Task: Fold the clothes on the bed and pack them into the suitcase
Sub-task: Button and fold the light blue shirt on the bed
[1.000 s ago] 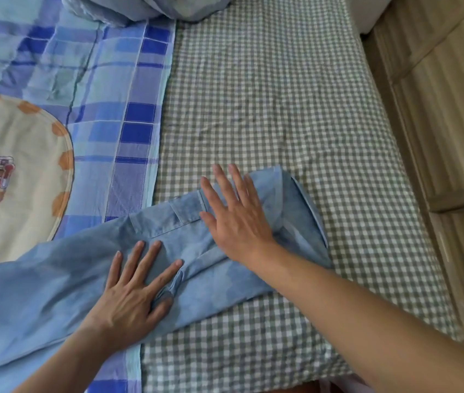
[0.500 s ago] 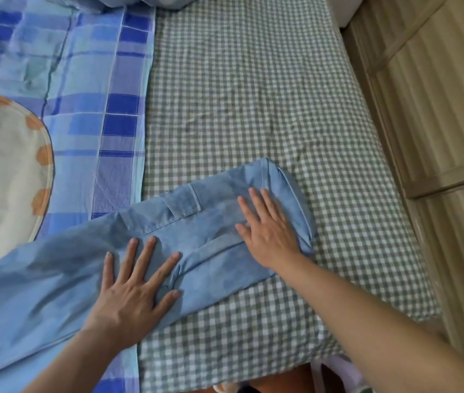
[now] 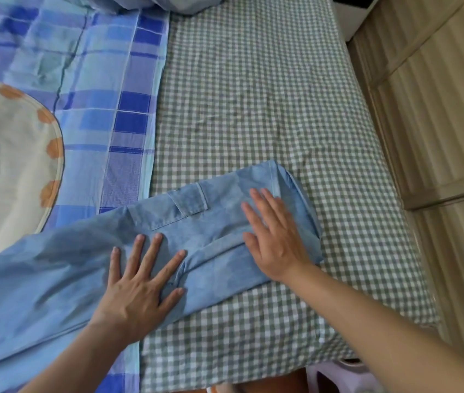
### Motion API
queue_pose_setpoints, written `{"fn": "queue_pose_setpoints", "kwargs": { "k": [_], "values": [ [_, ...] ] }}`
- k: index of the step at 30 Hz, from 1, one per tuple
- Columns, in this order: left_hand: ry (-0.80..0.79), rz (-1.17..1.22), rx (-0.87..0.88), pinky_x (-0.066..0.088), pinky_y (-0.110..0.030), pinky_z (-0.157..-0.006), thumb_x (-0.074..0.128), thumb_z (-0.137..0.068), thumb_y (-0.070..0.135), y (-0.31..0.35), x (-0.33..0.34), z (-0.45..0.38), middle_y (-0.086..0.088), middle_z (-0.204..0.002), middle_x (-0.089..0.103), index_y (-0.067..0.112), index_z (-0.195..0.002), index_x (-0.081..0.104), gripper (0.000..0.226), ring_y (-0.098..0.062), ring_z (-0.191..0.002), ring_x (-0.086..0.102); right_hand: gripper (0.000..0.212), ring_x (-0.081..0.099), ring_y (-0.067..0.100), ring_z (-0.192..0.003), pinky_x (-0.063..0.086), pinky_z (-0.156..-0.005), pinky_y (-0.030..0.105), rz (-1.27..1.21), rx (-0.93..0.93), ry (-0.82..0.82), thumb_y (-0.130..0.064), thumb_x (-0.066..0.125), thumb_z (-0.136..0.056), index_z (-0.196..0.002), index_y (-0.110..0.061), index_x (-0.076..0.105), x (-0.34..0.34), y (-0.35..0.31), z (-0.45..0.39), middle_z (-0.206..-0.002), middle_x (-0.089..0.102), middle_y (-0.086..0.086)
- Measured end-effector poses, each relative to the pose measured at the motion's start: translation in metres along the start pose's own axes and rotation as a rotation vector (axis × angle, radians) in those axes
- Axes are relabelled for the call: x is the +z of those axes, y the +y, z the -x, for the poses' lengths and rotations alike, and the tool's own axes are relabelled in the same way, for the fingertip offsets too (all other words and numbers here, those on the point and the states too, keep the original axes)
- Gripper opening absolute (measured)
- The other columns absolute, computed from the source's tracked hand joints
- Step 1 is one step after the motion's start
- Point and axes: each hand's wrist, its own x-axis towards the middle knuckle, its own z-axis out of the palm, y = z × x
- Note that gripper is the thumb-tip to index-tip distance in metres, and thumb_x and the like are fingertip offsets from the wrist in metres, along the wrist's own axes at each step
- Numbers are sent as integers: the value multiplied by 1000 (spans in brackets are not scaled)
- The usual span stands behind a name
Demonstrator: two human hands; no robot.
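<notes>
Both hands lie flat, fingers spread wide, left hand (image 3: 137, 290) and right hand (image 3: 276, 236) on the blue shirt (image 3: 196, 236) near the bed's (image 3: 253, 95) front edge; a plaid quilt (image 3: 97, 80) lies alongside.

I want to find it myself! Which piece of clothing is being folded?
Look at the bed with the green-checked sheet. Near its front edge lies a light blue shirt, both hands pressed flat on it. Unlike the blue plaid quilt beside it, it is plain, with a buttoned pocket.
</notes>
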Motion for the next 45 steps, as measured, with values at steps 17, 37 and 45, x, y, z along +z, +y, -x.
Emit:
{"fn": "queue_pose_setpoints", "kwargs": {
  "k": [17,37,45],
  "values": [
    [167,300,-323,3,-56,-124,36,-99,51,-60,-17,25,-4,-170,9,44,-153,37,55,-26,-157,-4,64,22,36,-150,23,-120,55,-89,142,-150,-48,26,-99,-154,-15,37,81,-179,-84,-162,30,13],
    [153,875,-1379,42,-52,-102,66,-87,57,-224,-5,154,-18,-144,45,12,-143,30,81,-41,-126,50,75,-1,35,-154,6,-123,55,210,-34,-183,-57,30,-97,-160,-18,20,116,-282,-81,-168,6,9],
    [33,104,-208,-2,-47,-127,11,-101,68,-239,0,98,-3,-170,-7,36,-162,2,69,-25,-156,-13,75,5,36,-154,9,-123,55,213,-35,-169,-58,31,-97,-159,-18,23,113,-284,-82,-168,12,10]
  ]
}}
